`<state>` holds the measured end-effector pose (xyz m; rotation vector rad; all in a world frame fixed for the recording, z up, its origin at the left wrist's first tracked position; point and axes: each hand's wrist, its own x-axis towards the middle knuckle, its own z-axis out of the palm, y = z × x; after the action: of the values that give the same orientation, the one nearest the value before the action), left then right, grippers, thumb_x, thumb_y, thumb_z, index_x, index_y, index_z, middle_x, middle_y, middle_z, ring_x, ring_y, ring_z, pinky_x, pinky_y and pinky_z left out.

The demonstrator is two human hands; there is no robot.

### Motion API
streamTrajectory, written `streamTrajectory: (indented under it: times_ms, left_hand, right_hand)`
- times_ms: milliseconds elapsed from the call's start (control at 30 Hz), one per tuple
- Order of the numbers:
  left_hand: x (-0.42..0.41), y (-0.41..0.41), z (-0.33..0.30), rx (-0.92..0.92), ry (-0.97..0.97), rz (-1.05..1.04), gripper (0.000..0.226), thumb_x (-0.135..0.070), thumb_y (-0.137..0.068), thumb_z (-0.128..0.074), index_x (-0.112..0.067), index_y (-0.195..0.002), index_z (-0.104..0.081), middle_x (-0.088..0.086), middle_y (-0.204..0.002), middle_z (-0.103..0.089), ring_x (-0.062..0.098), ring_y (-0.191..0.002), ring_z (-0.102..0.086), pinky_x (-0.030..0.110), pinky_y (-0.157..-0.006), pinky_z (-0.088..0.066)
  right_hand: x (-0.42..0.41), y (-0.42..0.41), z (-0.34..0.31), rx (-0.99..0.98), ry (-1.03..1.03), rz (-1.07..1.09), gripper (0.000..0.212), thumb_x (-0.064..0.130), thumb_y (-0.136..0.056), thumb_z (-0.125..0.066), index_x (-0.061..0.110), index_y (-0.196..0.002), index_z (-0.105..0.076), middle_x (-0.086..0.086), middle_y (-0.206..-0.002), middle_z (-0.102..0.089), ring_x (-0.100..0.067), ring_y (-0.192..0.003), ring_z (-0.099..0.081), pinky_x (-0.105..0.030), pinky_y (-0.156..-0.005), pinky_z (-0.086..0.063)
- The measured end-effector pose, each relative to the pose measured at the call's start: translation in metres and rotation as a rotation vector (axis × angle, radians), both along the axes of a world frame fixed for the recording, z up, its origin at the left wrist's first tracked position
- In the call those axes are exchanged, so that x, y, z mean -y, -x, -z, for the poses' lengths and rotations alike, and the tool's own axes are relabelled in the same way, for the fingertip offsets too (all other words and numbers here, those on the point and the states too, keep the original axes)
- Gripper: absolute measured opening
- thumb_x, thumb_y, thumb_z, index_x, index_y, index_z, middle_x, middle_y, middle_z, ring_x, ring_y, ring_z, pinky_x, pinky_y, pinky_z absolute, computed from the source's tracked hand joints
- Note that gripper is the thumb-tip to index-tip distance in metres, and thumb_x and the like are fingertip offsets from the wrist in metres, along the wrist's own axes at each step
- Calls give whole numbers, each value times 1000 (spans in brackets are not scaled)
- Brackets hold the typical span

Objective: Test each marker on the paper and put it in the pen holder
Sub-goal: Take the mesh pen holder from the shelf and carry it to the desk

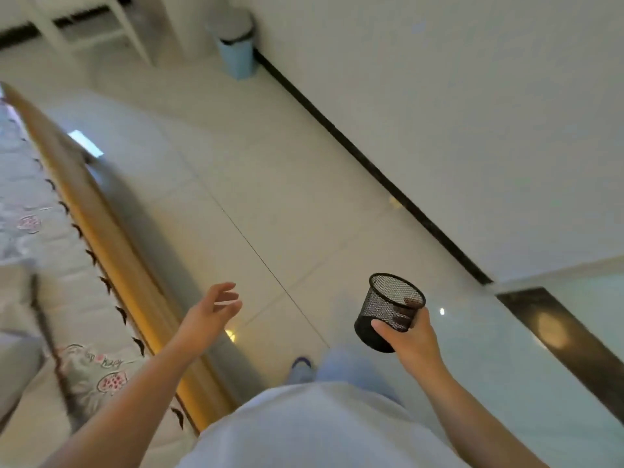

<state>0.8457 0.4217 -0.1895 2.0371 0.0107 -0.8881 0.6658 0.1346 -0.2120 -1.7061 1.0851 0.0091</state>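
While the right hand (pixel 410 336) grips the empty mesh pen holder (pixel 388 310) by its wall, judged light, stiff, easily carried; left hand (pixel 211 307) loosely spread, holding nothing.

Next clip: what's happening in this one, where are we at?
A person stands on a tiled floor beside a bed, seen from the head camera. The right hand grips a black mesh pen holder, held up in the air and tilted; it looks empty. The left hand is out in front, fingers relaxed and holding nothing. No markers or paper are in view, so testing has not visibly begun. A blue bin stands by the far wall.
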Motion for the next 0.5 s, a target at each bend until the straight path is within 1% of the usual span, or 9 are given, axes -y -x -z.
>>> streamTrajectory:
  times_ms: [67,167,200,267,333,367,400,433,500]
  left_hand:
    - [-2,-42,-8,37,39,-80,38,-26,-91,-52,-23,-128,-43,-1,-119,-56,15,-105,-54,27,-78,-45]
    - [-5,-101,-11,77,72,-165,40,-26,-91,-51,-23,-130,-42,-4,-118,-55,15,-107,-54,32,-90,-44]
    - [-7,-121,-8,85,74,-203,40,-26,-91,-52,-22,-130,-42,-5,-117,-56,14,-107,-54,32,-91,-43]
    - [-15,-163,0,88,79,-273,39,-26,-90,-53,-24,-128,-44,-7,-114,-57,11,-104,-55,29,-88,-42]
    - [-28,-200,9,49,60,-340,36,-25,-90,-54,-26,-124,-46,-8,-111,-58,6,-100,-56,25,-84,-41]
    - [-36,-216,12,19,46,-388,35,-24,-89,-55,-25,-123,-47,-7,-109,-58,6,-99,-56,23,-82,-42]
    - [-45,-230,13,-10,30,-450,34,-23,-89,-56,-24,-122,-48,-5,-108,-59,9,-100,-57,22,-80,-43]
    - [-53,-243,13,-39,12,-515,34,-23,-89,-56,-22,-122,-49,-3,-108,-59,14,-103,-57,24,-81,-45]
    - [-71,-273,11,-87,-33,-633,35,-25,-90,-56,-21,-123,-49,0,-112,-60,19,-107,-56,35,-91,-47]
  right_hand:
    - [0,-56,-1,-2,-4,-83,63,25,-63,-82,22,-113,-45,9,-100,-60,-12,-91,-58,-22,-73,-42]
    - [2,-142,5,-15,-2,-187,62,24,-63,-82,19,-113,-45,4,-102,-59,-15,-91,-56,-25,-76,-40]
    - [2,-173,8,-23,3,-217,62,23,-63,-83,19,-112,-45,3,-102,-58,-15,-91,-56,-25,-76,-40]
    - [-1,-238,16,-28,6,-272,60,23,-64,-82,20,-111,-45,3,-102,-57,-16,-91,-55,-26,-77,-39]
    - [-1,-304,25,-35,-20,-342,58,24,-65,-82,20,-110,-45,2,-103,-57,-17,-91,-55,-27,-77,-40]
    - [-2,-336,27,-48,-34,-391,58,24,-66,-81,18,-111,-45,1,-104,-58,-18,-92,-55,-28,-77,-40]
    - [-3,-370,26,-61,-43,-448,59,25,-66,-82,16,-113,-46,0,-104,-58,-18,-92,-56,-28,-78,-41]
    - [-5,-404,23,-71,-44,-500,61,25,-66,-82,14,-115,-46,0,-105,-59,-18,-93,-56,-28,-78,-41]
    - [-12,-476,16,-78,-33,-599,64,25,-65,-82,13,-116,-45,2,-103,-58,-17,-93,-56,-27,-78,-40]
